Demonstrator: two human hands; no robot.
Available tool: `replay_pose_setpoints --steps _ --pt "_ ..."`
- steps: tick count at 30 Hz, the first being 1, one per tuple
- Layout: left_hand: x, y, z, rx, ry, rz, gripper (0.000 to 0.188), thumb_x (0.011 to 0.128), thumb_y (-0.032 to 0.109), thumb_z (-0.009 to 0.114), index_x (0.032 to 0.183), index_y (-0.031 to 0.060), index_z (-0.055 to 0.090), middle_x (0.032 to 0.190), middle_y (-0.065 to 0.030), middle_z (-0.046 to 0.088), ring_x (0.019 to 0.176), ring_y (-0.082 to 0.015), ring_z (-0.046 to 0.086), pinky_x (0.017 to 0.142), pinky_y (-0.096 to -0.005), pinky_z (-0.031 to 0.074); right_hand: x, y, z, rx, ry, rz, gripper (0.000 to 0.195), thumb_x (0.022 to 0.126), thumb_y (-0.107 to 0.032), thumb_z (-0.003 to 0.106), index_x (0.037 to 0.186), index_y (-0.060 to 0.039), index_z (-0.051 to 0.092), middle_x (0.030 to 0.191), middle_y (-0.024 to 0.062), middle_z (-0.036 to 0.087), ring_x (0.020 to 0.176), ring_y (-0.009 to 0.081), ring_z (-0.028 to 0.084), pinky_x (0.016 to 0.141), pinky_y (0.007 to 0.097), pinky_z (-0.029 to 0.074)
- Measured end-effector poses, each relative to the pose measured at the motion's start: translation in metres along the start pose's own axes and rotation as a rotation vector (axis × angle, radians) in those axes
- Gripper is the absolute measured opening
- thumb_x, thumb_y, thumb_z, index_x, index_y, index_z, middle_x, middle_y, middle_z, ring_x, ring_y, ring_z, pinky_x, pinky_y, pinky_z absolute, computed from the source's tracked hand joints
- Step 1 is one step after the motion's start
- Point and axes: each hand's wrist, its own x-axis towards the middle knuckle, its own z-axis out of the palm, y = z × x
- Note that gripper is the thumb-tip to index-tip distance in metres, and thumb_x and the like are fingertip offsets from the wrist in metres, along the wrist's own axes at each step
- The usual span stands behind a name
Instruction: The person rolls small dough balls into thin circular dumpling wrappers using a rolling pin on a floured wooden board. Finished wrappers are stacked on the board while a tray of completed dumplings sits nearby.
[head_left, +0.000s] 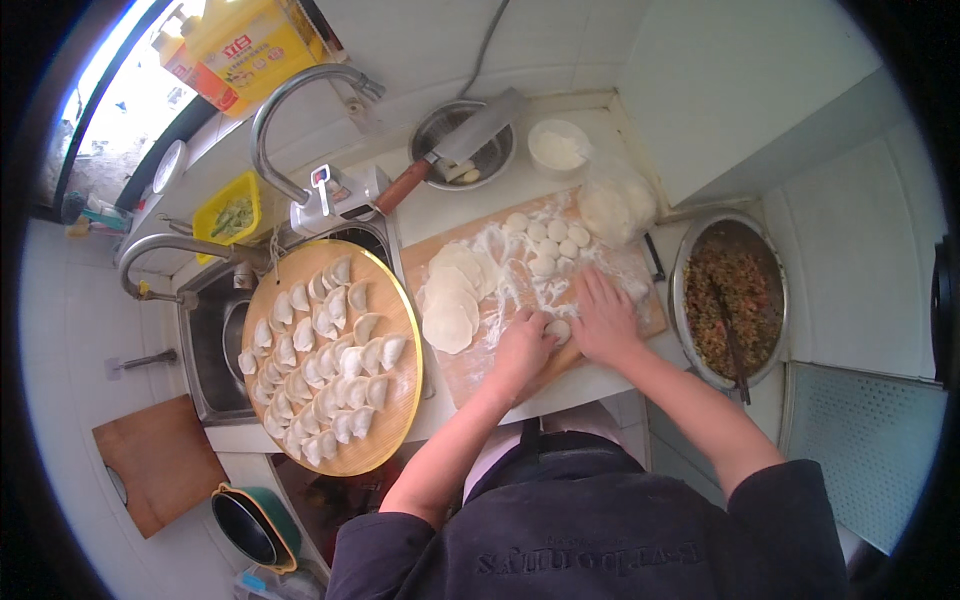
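Note:
A floured wooden board (491, 330) lies before me. My left hand (528, 346), fingers bent, touches the left side of a small round dough piece (558, 331) near the board's front edge. My right hand (604, 315) rests on the board just right of that piece, fingers stretched forward; whether it touches the dough is unclear. Several flattened dough pieces (546, 247) lie on flour beyond my hands. Thin dough wrappers (450, 319) overlap at the board's left. A plastic bag of dough (616, 206) sits at its back right corner.
Folded dumplings (322, 382) cover a round tray (401, 300) over the sink (196, 360) at left. A metal basin of filling (780, 300) with chopsticks stands right. Behind the board are a cleaver (480, 127) across a metal bowl (427, 129) and a bowl of flour (556, 150).

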Motion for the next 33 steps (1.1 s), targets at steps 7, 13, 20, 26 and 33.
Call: replay_pose_setpoints --steps 7,13,20,26,33 --pt "0.030 0.009 -0.009 0.001 -0.056 -0.035 0.014 0.073 0.012 0.060 0.078 -0.0010 0.059 0.077 -0.0202 0.060 0.072 -0.0385 0.057 0.065 -0.0428 0.045 0.050 -0.012 0.005 0.013 0.227 -0.053 0.059 0.074 -0.025 0.052 0.126 -0.0003 0.037 0.135 0.0154 0.033 0.127 0.0276 0.029 0.101 0.0400 0.025" --pt "0.019 0.000 -0.008 -0.027 -0.163 -0.095 0.018 0.071 0.015 0.061 0.080 -0.0007 0.062 0.076 -0.0196 0.061 0.073 -0.0364 0.059 0.065 -0.0417 0.045 -0.009 0.000 0.006 -0.142 0.040 0.026 0.059 0.075 -0.023 0.049 0.127 0.0006 0.036 0.137 0.0150 0.031 0.128 0.0265 0.027 0.103 0.0421 0.021" --pt "0.039 0.007 -0.009 0.162 -0.049 -0.007 0.011 0.071 0.013 0.060 0.072 0.0022 0.064 0.074 -0.0175 0.061 0.073 -0.0338 0.059 0.065 -0.0411 0.046 0.048 -0.016 0.007 -0.039 0.205 0.021 0.058 0.074 -0.020 0.047 0.127 0.0021 0.036 0.137 0.0153 0.030 0.128 0.0266 0.026 0.103 0.0444 0.019" --pt "0.023 0.000 -0.005 0.101 0.022 0.004 0.016 0.071 0.017 0.063 0.070 0.0014 0.061 0.071 -0.0193 0.061 0.071 -0.0351 0.060 0.066 -0.0418 0.047 -0.024 0.008 0.012 -0.107 0.033 0.051 0.055 0.074 -0.018 0.045 0.125 0.0020 0.039 0.138 0.0156 0.030 0.129 0.0255 0.027 0.104 0.0436 0.018" --pt "0.042 0.000 -0.009 0.123 -0.056 0.030 0.011 0.072 0.013 0.061 0.071 0.0013 0.061 0.071 -0.0186 0.061 0.071 -0.0344 0.060 0.065 -0.0417 0.047 0.067 -0.027 0.006 -0.095 0.180 0.087 0.057 0.076 -0.017 0.045 0.128 0.0013 0.034 0.139 0.0148 0.029 0.129 0.0245 0.025 0.104 0.0432 0.018"
